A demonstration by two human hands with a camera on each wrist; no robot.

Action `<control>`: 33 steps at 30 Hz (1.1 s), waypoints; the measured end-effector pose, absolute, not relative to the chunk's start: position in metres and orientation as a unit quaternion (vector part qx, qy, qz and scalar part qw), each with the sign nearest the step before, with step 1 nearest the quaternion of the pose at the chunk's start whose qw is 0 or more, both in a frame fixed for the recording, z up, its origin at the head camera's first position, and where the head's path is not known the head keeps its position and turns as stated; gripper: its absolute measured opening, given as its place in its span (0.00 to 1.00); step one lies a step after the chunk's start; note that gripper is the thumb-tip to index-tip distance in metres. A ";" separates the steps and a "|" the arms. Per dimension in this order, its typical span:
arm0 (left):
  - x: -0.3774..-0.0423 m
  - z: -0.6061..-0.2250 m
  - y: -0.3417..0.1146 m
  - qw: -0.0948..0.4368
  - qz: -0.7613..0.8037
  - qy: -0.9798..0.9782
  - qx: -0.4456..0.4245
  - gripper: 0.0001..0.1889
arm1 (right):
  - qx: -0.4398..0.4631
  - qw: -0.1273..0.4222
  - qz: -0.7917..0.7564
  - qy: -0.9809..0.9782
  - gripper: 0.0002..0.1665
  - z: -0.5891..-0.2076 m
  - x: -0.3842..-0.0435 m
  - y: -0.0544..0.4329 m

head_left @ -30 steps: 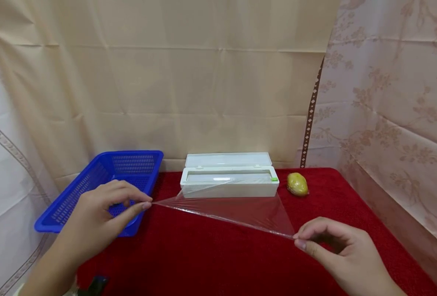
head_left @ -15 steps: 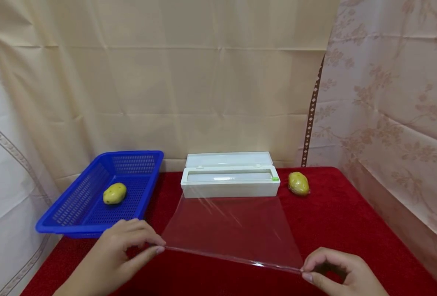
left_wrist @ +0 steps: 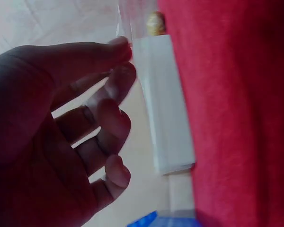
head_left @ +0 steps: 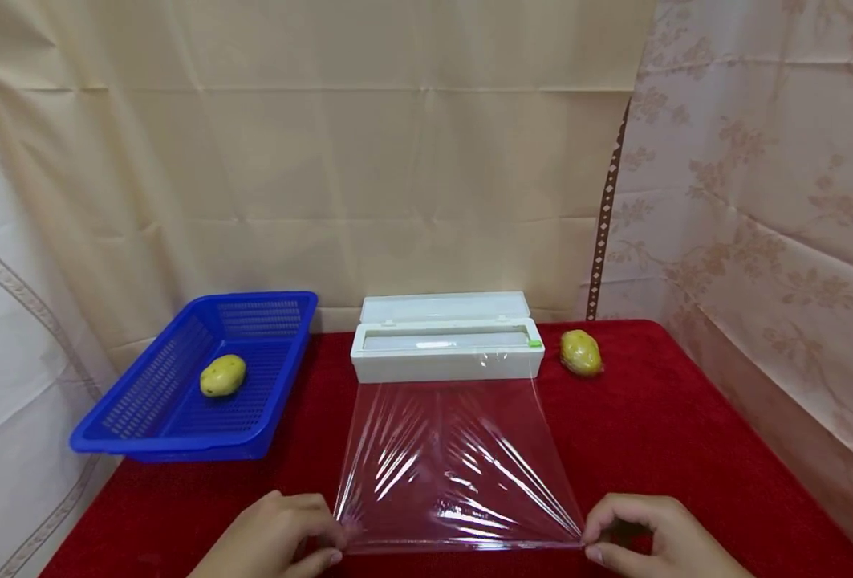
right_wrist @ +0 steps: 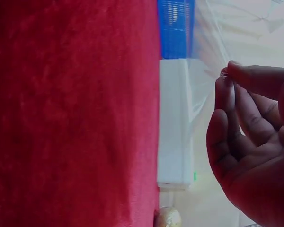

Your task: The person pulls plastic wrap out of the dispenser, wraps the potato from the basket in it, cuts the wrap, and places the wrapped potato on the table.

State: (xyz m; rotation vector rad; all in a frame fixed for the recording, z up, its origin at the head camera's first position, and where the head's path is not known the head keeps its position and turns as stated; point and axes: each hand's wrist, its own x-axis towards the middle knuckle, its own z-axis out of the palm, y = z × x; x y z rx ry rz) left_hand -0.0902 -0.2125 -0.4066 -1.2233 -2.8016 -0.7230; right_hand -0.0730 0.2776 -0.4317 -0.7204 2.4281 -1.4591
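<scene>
A clear sheet of plastic wrap [head_left: 455,474] stretches toward me from a white wrap dispenser [head_left: 448,368] whose lid stands up at the back. My left hand [head_left: 274,536] pinches the sheet's near left corner between thumb and forefinger. At the near right corner, my right hand [head_left: 653,534] pinches it the same way. Shiny creases fan out from both corners. The right wrist view shows the film caught at the tips of the right hand's thumb and forefinger [right_wrist: 225,78]. A green slider [head_left: 534,343] sits at the dispenser's right end.
On the left stands a blue plastic basket [head_left: 180,444] with one bare potato [head_left: 222,376] in it. A potato wrapped in film [head_left: 581,353] lies right of the dispenser. Red cloth [head_left: 686,425] covers the table, and curtains [head_left: 426,160] hang behind it.
Both hands have drawn the film toward me and down, so a longer sheet shows. The left hand has moved off the basket, uncovering the potato inside. The dispenser stays in place.
</scene>
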 end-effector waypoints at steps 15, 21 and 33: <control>-0.100 -0.442 -0.198 -0.010 -0.196 -0.894 -0.402 0.08 | -0.280 0.180 -0.421 0.844 0.02 -0.440 -0.096 0.276; -0.098 -0.439 -0.203 -0.008 -0.176 -0.901 -0.395 0.09 | -0.337 0.146 -0.392 0.843 0.03 -0.444 -0.100 0.268; -0.098 -0.442 -0.205 0.021 -0.192 -0.880 -0.434 0.06 | -0.325 0.172 -0.354 0.860 0.04 -0.442 -0.104 0.259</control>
